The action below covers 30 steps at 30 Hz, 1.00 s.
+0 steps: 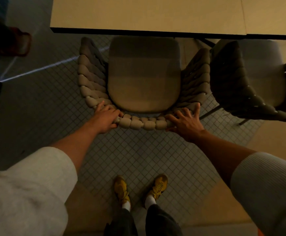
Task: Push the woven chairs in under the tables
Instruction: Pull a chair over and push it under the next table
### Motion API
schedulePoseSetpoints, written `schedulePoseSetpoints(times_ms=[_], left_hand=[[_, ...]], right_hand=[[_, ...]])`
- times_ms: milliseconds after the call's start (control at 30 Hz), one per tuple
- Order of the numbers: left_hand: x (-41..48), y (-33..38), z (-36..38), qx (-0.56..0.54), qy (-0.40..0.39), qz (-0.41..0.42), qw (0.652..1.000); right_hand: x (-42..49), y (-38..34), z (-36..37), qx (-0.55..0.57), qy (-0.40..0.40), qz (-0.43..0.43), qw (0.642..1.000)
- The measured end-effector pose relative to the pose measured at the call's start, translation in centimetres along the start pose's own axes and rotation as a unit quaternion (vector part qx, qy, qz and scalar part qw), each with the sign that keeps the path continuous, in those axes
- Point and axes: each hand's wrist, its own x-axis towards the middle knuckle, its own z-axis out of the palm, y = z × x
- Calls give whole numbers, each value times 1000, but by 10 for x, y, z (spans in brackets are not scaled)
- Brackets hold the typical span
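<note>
A woven chair (pixel 144 124) with a thick braided back rim and a beige seat cushion (pixel 144 74) stands in front of me, facing a pale table (pixel 138 14). The front of the seat sits just at the table's dark edge. My left hand (pixel 105 117) grips the back rim at its left curve, thumb under the rim. My right hand (pixel 184 119) rests on the right curve with fingers spread over the weave and thumb below.
A second woven chair (pixel 241 82) stands close on the right, angled, partly under the adjoining table (pixel 275 14). Small-tile floor (pixel 138 150) lies under the chairs. My yellow shoes (pixel 121 188) are behind the chair. A dark object (pixel 16 41) is at far left.
</note>
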Motion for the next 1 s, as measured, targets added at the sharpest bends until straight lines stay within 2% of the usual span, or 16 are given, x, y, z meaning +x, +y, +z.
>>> schedulePoseSetpoints(times_ms=[367, 767, 1000], left_hand=[[31, -6, -23, -5, 15, 1, 1000], [43, -7, -38, -14, -34, -13, 999], [44, -5, -31, 6, -19, -34, 999]], right_hand=[[35, 30, -12, 4, -3, -11, 1000], [46, 36, -25, 31, -23, -11, 999], [45, 37, -23, 34, -12, -16, 999]])
